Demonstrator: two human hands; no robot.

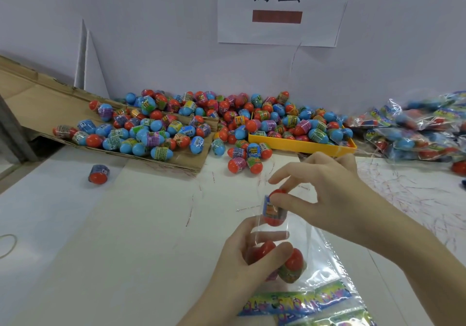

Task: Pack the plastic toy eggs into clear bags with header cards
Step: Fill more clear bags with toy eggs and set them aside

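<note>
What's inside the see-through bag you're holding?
Two eggs sit inside the clear bag, and a third egg is at its mouth. The left hand covers part of the bag, so more could be hidden.

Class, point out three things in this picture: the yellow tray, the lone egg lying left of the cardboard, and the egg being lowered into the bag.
yellow tray (302, 146), head view, on its front wall.
lone egg (98, 173), head view, mid-body.
egg being lowered (273, 211), head view, on its printed band.

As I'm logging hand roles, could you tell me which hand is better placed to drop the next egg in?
Right: the right hand already pinches an egg at the mouth of the clear bag, which the left hand grips.
</note>
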